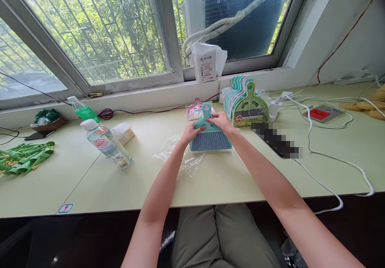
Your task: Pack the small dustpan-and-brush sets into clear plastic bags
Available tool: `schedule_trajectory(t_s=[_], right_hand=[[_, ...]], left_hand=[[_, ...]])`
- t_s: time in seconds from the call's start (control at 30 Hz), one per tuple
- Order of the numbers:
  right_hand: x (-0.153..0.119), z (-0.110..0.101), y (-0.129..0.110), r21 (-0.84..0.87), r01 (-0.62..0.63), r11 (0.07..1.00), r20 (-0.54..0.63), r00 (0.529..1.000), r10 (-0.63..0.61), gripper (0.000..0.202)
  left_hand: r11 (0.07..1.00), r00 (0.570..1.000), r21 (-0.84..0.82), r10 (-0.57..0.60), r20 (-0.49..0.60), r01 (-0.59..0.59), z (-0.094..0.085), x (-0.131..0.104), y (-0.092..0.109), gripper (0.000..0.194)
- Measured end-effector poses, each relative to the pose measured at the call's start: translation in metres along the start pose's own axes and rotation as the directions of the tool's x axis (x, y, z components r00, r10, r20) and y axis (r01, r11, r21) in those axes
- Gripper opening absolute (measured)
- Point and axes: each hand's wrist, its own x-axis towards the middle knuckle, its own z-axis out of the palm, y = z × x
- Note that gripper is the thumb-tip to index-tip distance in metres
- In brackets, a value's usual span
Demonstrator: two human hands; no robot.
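A small teal hand broom (210, 140) with grey-blue bristles stands upright on the table, facing me. It sits against a dustpan of the same teal, mostly hidden behind it. My left hand (192, 132) grips the set at its left shoulder, the thumb across the front. My right hand (221, 121) holds it from the right, fingers near the base of the handle. Clear plastic film (189, 162) lies crumpled beside and below my left hand. Behind stands a pink dustpan set (197, 109), partly covered. To the right is a row of several broom-and-dustpan sets (250, 103), a green one foremost.
Two bottles (108, 144) and a tissue pack (124, 134) are left of my arms. Green bundled pieces (27, 158) lie far left. A phone (275, 140), white cables (313, 140) and a grey-and-red item (323, 113) lie right. A white packet (207, 63) stands on the sill.
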Motion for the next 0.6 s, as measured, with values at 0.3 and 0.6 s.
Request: schedule_trajectory(t_s=[0.3,0.6], right_hand=[[0.001,-0.003,0.031,0.151,0.075,0.986,0.274,0.955,-0.115,0.06],[-0.013,0.043,0.047,-0.487,0.262,0.833,0.305,0.945,-0.12,0.037]], left_hand=[[0.978,0.989,-0.163,-0.112,0.093,0.126,-0.067,-0.014,-0.012,0.047],[0.842,0.794,-0.539,-0.336,-0.507,0.012,-0.111,-0.011,-0.057,0.044]])
